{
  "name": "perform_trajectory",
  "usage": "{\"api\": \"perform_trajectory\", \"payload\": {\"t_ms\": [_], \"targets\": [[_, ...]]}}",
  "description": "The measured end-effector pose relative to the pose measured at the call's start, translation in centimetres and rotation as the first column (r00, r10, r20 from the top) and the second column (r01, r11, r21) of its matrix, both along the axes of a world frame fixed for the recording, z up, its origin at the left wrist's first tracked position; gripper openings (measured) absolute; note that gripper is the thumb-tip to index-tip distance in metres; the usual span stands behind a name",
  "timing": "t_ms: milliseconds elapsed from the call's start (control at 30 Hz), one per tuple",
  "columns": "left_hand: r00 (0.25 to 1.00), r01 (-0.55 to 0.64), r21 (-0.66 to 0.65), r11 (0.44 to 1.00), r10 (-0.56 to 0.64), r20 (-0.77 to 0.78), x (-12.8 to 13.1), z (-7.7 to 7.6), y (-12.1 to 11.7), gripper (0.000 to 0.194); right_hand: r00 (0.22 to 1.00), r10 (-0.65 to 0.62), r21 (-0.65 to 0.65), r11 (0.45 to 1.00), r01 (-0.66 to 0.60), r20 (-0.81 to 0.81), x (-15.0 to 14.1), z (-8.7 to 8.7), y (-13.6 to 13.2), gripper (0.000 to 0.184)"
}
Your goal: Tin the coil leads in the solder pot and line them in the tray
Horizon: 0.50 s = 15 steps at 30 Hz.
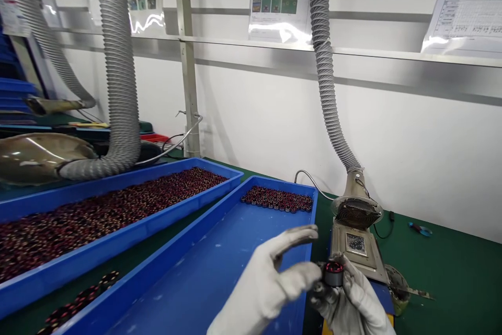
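Observation:
Both my hands wear white gloves and meet at the lower middle of the view. My right hand (353, 301) is closed around a small round coil (333, 274) wound with red wire. My left hand (270, 282) pinches at the same coil with thumb and finger, its index finger stretched up. They hover over the near right edge of a blue tray (204, 272), which holds a row of like coils (278, 199) at its far end.
A second blue tray (117, 230) at left is full of coils. A grey solder pot unit (355, 243) stands just right of my hands, under a fume hose (327, 89). A larger hose (117, 79) hangs at left. Blue-handled cutters (420, 229) lie on the green mat.

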<state>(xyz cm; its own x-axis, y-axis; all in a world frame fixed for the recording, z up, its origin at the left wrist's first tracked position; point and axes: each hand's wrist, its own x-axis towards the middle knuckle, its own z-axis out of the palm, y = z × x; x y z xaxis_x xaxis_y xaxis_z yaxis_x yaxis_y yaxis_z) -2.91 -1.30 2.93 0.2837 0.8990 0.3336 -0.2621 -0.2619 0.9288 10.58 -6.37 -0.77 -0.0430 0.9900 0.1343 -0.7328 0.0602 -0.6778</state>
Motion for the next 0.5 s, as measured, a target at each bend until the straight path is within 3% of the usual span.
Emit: {"api": "perform_trajectory", "payload": {"t_ms": [67, 133, 333, 400, 500], "targets": [[0.991, 0.086, -0.022, 0.996, -0.087, -0.103, 0.3, 0.4, -0.5, 0.016, 1.000, -0.007, -0.016, 1.000, 0.007, -0.006, -0.1, 0.0, -0.1, 0.030], [0.991, 0.107, -0.037, 0.994, -0.110, -0.078, 0.7, 0.5, -0.9, 0.009, 1.000, 0.000, -0.026, 1.000, 0.000, -0.011, -0.2, 0.0, -0.1, 0.033], [0.968, -0.064, -0.060, 0.996, 0.077, 0.240, 0.5, 0.2, -0.8, 0.008, 0.997, 0.074, -0.013, 0.997, -0.075, -0.023, -0.3, 0.2, 0.0, 0.030], [0.985, -0.063, -0.093, 0.994, 0.077, 0.156, 0.1, 0.5, -0.6, 0.015, 0.995, 0.096, -0.023, 0.995, -0.097, -0.038, -0.1, 0.3, 0.0, 0.029], [0.986, 0.088, -0.121, 0.989, -0.104, -0.131, 0.0, 1.0, -0.8, 0.020, 0.994, 0.106, -0.020, 0.994, -0.107, -0.028, -0.1, 0.5, -0.1, 0.032]]}}
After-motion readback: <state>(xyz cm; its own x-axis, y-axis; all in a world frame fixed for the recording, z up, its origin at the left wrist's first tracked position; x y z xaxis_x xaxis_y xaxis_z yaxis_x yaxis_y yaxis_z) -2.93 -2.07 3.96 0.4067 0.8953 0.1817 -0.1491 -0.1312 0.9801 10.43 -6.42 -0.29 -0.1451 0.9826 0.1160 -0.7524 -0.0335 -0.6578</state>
